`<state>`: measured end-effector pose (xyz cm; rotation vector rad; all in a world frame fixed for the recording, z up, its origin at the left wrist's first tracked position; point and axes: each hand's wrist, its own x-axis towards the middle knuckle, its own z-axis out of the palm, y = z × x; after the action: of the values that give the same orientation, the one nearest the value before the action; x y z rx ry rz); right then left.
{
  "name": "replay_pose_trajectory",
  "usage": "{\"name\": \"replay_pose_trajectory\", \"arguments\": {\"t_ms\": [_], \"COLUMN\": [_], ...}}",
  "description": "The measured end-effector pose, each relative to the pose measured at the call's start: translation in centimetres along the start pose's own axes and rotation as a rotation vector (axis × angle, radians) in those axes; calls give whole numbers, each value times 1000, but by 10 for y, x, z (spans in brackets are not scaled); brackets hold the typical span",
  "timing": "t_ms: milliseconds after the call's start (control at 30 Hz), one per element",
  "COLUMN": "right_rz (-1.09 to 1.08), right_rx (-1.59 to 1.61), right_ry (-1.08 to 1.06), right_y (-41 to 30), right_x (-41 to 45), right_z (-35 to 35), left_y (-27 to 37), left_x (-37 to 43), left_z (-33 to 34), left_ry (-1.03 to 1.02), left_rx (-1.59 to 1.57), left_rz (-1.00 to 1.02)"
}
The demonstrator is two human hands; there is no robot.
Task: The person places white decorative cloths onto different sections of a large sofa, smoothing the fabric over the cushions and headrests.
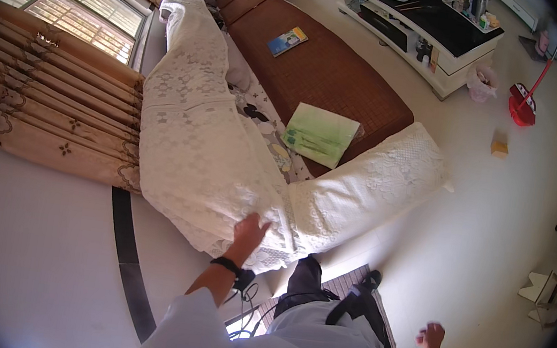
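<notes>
A white lace cover [193, 141] drapes over the back and the near arm of a sofa before me. My left hand [250, 231] is over its near corner, thumb apart from the fingers, with nothing seen in it. Whether it touches the cloth is hard to tell. My right hand [430, 335] hangs out to the right above the floor, its fingers curled; I see nothing in it. On the brown woven seat mat [334, 68] lies a pale green packet [320, 134] in clear plastic. Farther along the mat is a blue and yellow booklet [288, 41].
A low TV cabinet [448, 25] with a black top stands at the back. Beside it are a bagged waste bin [482, 83] and a red dustpan [522, 108]. A small orange-yellow box [499, 148] sits on the floor. Cables [247, 302] hang near my left wrist.
</notes>
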<state>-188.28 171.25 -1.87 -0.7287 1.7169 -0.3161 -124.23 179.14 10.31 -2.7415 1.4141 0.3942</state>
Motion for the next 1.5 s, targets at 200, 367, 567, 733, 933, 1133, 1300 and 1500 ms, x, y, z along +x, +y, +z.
{"name": "replay_pose_trajectory", "arguments": {"t_ms": [200, 367, 567, 733, 933, 1133, 1300, 1500], "right_rz": [335, 420, 51, -115, -15, -2, -52, -221], "right_rx": [-79, -118, -339, -401, -532, -490, -324, -574], "right_ry": [97, 108, -97, -187, -227, -177, -195, -345], "right_y": [138, 150, 38, -29, -112, -217, -267, -318], "right_x": [-66, -83, -51, -5, 52, 104, 148, 180], "right_z": [-129, -137, -80, -67, -75, -86, -83, -71], "left_y": [41, 47, 38, 69, 48, 54, 102, 116], "left_x": [59, 83, 85, 94, 97, 86, 52, 18], "left_z": [-18, 5, 39, 40, 54, 41, 22, 46], "left_ry": [246, 19, 34, -22, 138, 180, 54, -389], "left_rx": [146, 251, 211, -182, -131, -174, -205, -215], "left_rz": [-13, -181, -363, -677, -783, -695, -523, -551]}}
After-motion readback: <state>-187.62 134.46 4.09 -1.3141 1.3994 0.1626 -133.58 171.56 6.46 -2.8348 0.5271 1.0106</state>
